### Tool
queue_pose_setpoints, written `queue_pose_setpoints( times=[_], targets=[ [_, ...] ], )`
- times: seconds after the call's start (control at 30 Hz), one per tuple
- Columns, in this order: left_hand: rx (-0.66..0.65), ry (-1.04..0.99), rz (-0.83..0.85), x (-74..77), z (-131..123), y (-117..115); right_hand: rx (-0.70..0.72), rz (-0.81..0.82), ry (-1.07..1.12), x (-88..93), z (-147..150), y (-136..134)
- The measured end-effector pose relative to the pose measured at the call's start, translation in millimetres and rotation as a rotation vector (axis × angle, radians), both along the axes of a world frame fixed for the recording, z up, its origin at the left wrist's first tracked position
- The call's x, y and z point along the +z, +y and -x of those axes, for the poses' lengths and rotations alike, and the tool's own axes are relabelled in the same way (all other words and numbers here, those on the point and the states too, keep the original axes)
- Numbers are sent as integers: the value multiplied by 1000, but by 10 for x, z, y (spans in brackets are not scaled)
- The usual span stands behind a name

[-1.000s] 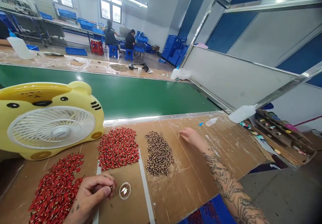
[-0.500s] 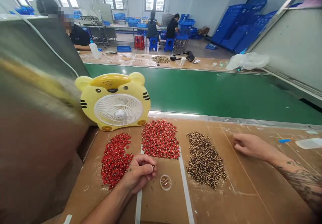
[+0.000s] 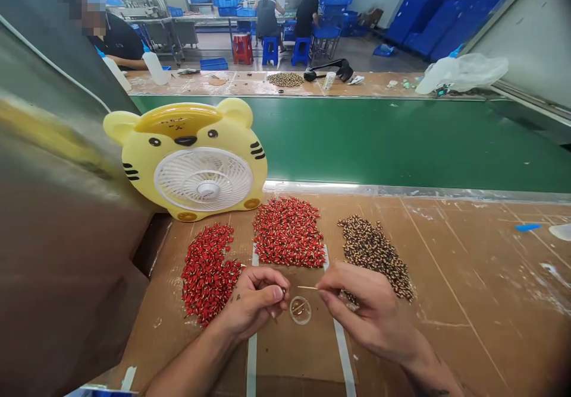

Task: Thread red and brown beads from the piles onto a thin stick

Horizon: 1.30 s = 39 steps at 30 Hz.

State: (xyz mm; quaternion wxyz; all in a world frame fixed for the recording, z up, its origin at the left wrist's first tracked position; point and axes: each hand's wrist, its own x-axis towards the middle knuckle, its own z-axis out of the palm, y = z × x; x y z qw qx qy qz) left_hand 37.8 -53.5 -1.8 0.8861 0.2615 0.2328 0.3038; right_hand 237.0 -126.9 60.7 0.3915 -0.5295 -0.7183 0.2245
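Observation:
My left hand (image 3: 263, 299) is closed in a pinch, with a small dark piece (image 3: 284, 291) just showing at the thumb tip. Facing it, my right hand (image 3: 363, 308) grips a thin wooden toothpick (image 3: 307, 288), whose tip points left toward that piece without touching it. Below and between the hands sits a small clear round dish (image 3: 300, 311) with a thin line across it. Red pieces with pale tips form one pile (image 3: 207, 278) beside my left wrist and another pile (image 3: 289, 230) straight ahead. A black-and-gold pile of tiny pieces (image 3: 375, 254) lies behind my right hand.
A yellow animal-shaped fan (image 3: 196, 129) stands at the back left of the cardboard-covered table (image 3: 455, 337). Beyond it runs a green belt (image 3: 379, 141). A grey metal panel (image 3: 66, 207) closes off the left. Across the belt are bottles, a plastic bag and several people.
My right hand has come in from the far right to beside the dish, now with a toothpick in its fingers. The left hand stays pinched near the dish. The camera view has shifted.

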Motion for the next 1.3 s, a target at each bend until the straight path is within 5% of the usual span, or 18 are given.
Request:
queue_pose_setpoints(
  times=[0.53,1.3],
  targets=[
    [8,-12,-33,22,3,4,13,48,39,-35,147,48],
    [-1,-52,-59,13,18,9,-107,283,477,-275,315,85]
  ],
)
